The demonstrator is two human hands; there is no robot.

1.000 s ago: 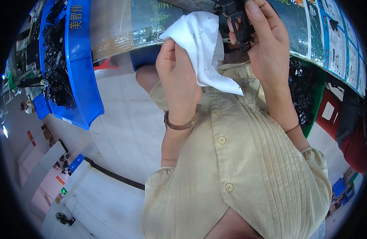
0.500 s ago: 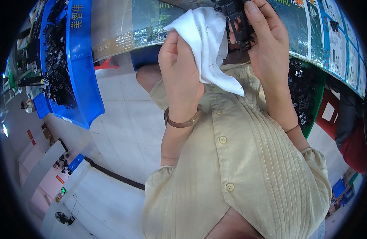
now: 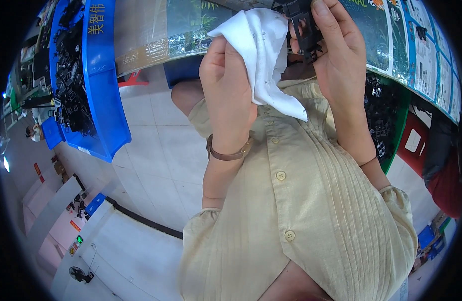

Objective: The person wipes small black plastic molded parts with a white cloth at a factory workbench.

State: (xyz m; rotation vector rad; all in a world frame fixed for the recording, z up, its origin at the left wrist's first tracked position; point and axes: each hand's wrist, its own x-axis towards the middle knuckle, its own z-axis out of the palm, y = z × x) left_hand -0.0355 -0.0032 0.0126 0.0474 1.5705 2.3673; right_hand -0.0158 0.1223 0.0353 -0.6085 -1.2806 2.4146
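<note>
A white cloth (image 3: 263,55), marked with small dark specks, hangs from my left hand (image 3: 227,83), whose fingers are closed on it. Its lower corner droops over my lap. My right hand (image 3: 341,55) grips a black plastic frame-like part (image 3: 305,37) with openings through it, thumb on the near side. The cloth's right edge lies close against the part; whether they touch I cannot tell. Some of the right fingers show behind the part, and its top is cut off by the upper edge of the view.
On the left stands a blue bin (image 3: 106,100) heaped with black plastic parts (image 3: 73,95). A green-edged crate (image 3: 404,118) with more black parts is below the table (image 3: 145,45) at right. A red stool (image 3: 412,138) and a dark-clothed person (image 3: 441,165) are beyond it.
Both hands, with the cloth and the black part, have shifted very slightly. The grip of each hand looks the same.
</note>
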